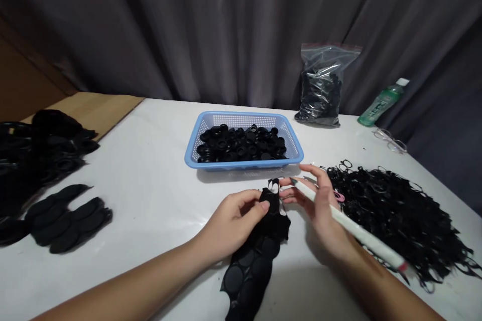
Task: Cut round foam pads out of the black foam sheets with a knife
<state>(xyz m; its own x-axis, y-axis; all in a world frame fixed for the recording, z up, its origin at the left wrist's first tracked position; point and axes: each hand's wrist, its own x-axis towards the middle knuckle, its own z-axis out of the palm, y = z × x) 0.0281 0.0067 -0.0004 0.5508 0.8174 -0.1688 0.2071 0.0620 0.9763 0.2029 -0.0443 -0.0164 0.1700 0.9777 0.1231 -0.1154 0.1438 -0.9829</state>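
Note:
My left hand [239,218] pinches the upper part of a black rubbery sheet [248,278] between thumb and fingers. Round discs are outlined in the sheet, and its top end has open holes. My right hand [320,205] carries a long white pen-like tool [361,235] with a dark pointed tip and a red end, lying across the palm by the thumb. Its fingers reach to the right edge of the sheet's top end; whether they grip the sheet I cannot tell.
A blue basket [244,164] holds many black round parts. Thin black scraps [395,220] are heaped at right. Black sheets [71,218] lie at left. A zip bag [320,90], a green bottle [382,103] and glasses [391,140] stand or lie at the back right.

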